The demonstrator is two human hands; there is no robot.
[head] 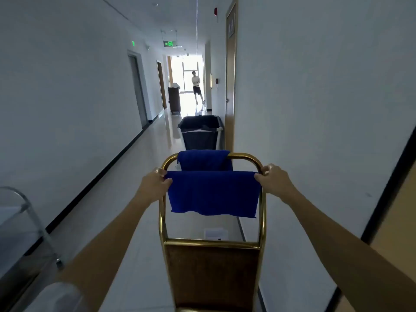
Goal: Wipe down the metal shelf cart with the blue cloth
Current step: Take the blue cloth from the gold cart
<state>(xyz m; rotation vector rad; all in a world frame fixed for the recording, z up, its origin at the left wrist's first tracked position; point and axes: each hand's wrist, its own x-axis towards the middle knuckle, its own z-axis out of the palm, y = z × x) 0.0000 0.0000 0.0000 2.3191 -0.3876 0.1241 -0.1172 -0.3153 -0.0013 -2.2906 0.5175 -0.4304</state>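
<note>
A blue cloth (213, 192) hangs spread out in front of me, pinched at its two top corners. My left hand (155, 183) holds the left corner and my right hand (273, 179) holds the right corner. Behind the cloth stands a gold metal cart (161, 221) with a curved top bar and a brown panel low down. A second blue cloth (203, 159) is draped over that top bar. Both hands are level with the bar's bends, close to the frame.
I stand in a narrow corridor with white walls. A dark laundry bin (200, 134) stands just beyond the cart by the right wall. A person (197, 86) and a brown trolley (174, 97) are far down the hall. A silvery cart frame (27, 212) is at my left.
</note>
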